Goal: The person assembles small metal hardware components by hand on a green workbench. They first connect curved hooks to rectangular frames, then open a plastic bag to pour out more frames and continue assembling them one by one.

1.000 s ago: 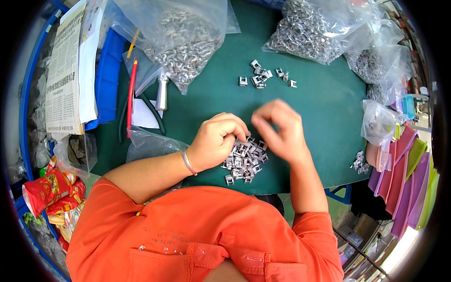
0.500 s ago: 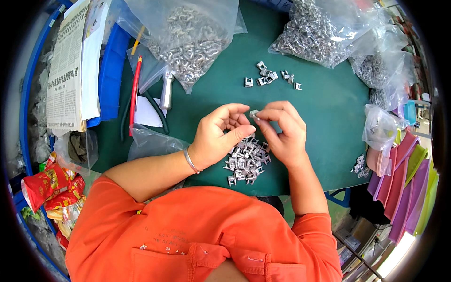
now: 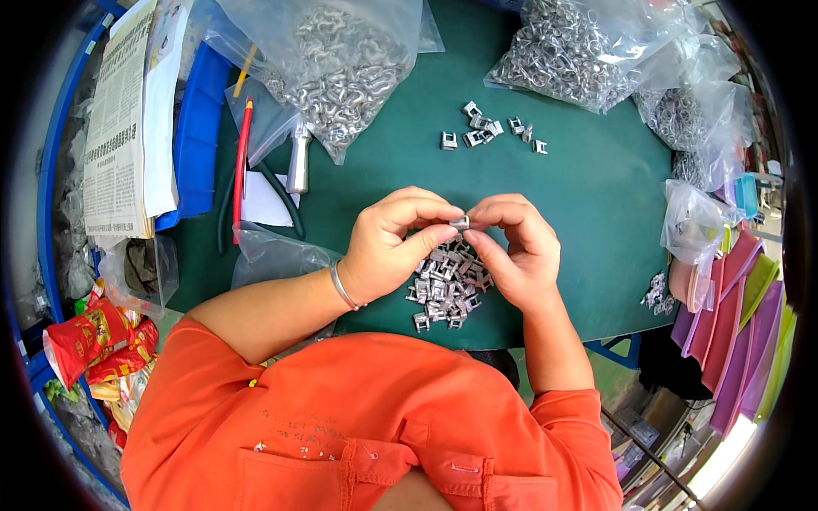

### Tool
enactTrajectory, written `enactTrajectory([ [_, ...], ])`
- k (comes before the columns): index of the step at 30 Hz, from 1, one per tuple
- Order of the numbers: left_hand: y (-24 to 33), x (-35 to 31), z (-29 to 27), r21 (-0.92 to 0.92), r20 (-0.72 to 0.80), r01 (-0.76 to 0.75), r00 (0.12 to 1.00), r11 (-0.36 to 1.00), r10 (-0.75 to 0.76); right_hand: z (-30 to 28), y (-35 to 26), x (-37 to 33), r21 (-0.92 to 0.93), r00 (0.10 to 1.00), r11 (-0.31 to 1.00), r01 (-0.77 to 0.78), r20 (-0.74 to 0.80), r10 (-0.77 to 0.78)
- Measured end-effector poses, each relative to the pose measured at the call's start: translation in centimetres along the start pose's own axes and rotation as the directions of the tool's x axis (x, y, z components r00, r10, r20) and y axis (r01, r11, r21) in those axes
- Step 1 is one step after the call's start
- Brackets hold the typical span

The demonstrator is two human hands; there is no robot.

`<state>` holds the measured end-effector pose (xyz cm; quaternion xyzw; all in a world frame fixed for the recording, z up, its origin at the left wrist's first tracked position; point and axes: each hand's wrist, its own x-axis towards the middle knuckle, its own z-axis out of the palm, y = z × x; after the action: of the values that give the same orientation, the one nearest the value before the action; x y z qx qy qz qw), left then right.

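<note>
Hands meet over the green counter point(image 3: 596, 213): left hand point(image 3: 394, 247) and right hand point(image 3: 515, 251) pinch one small metal clip point(image 3: 459, 223) together above a pile of clips point(image 3: 447, 285) near the person.

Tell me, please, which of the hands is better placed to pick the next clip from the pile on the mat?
Probably the right hand: its palm hangs directly above the pile of metal clips. The left hand sits beside the pile, and both pinch one small clip between fingertips.
</note>
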<state>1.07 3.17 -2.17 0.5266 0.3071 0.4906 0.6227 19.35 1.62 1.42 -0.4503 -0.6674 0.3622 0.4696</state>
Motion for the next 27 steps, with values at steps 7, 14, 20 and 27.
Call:
enactTrajectory([
  [7, 0.9, -0.2, 0.6, 0.089, -0.08, -0.059, 0.995, 0.994, 0.066, -0.7, 0.3, 1.3, -0.008, 1.0, 1.0, 0.011, 0.004, -0.011],
  [14, 0.8, 0.0, 0.1, 0.341, 0.304, -0.269, 0.938, 0.901, 0.165, 0.8, 3.4, 6.6, -0.547, 0.971, 0.803, 0.236, 0.111, -0.21],
  [20, 0.9, 0.2, 0.1, 0.325, 0.117, -0.212, 0.976, 0.921, 0.183, 0.8, 3.5, 6.4, -0.668, 0.967, 0.7, 0.251, 0.202, -0.154],
  [27, 0.3, -0.3, 0.5, -0.073, -0.089, 0.05, 0.994, 0.996, -0.057, 0.6, 0.9, 3.0, -0.357, 0.998, 0.932, 0.06, 0.023, -0.056],
])
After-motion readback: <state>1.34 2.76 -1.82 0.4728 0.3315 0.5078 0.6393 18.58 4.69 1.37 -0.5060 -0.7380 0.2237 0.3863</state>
